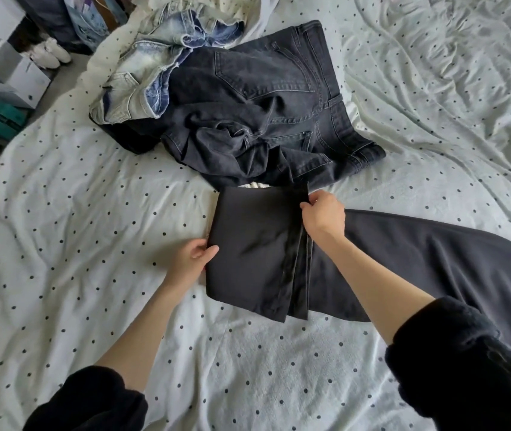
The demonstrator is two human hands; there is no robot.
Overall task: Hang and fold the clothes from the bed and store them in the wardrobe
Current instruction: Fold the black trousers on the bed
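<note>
Left hand (196, 255): pinches folded edge of black trousers (257, 247), anchoring the fold.
Right hand (322, 214): pinches opposite edge, squaring layers on bed (92, 244).

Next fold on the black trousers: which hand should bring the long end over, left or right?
Probably right. The right hand already pinches the folded black trousers on the side where the unfolded length trails off. The left hand holds the opposite edge and can pin the stack.
</note>
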